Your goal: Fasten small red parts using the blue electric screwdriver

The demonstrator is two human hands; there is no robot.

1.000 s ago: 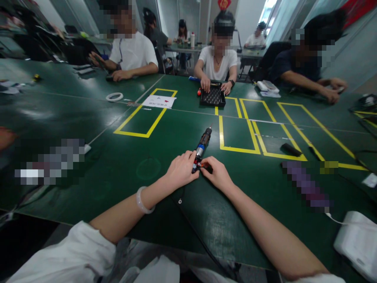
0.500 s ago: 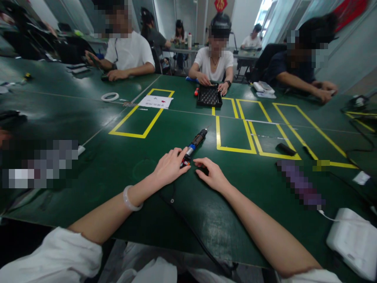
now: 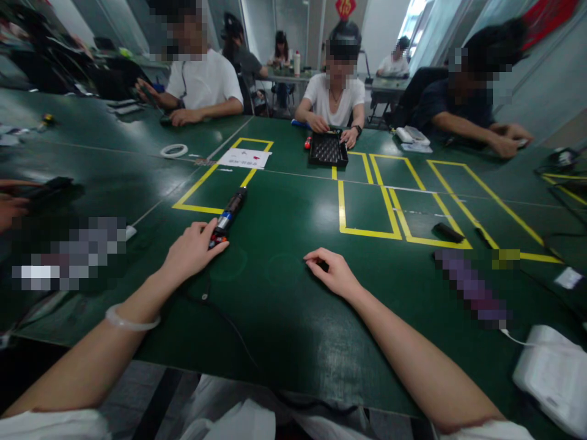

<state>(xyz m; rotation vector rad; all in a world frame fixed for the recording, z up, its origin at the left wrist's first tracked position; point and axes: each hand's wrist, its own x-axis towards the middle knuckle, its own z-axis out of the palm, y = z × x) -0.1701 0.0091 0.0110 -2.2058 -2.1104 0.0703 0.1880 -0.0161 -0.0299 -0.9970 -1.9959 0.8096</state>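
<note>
My left hand (image 3: 190, 249) is closed on the rear end of an electric screwdriver (image 3: 232, 209), which has a dark body with a blue and silver band. The tool lies low over the table, its front end directed away from me and slightly right, near a yellow tape outline (image 3: 197, 208). From its rear a thin black cord (image 3: 233, 327) runs back towards the table's near edge. My right hand (image 3: 334, 272) rests on the green tabletop to the right, thumb and fingertips brought together. Whatever may be between those fingertips is too small to make out.
Across the table a person works at a black tray (image 3: 328, 150). A printed sheet (image 3: 243, 158) and a white tape roll (image 3: 174, 151) lie left of it. At right are a black object (image 3: 448, 232) and a white case (image 3: 553, 373). Other people sit around.
My left hand has carried the electric screwdriver leftwards, away from my right hand, and the cord has shifted with it. My right hand has stayed in place while its fingertips have come closer together.
</note>
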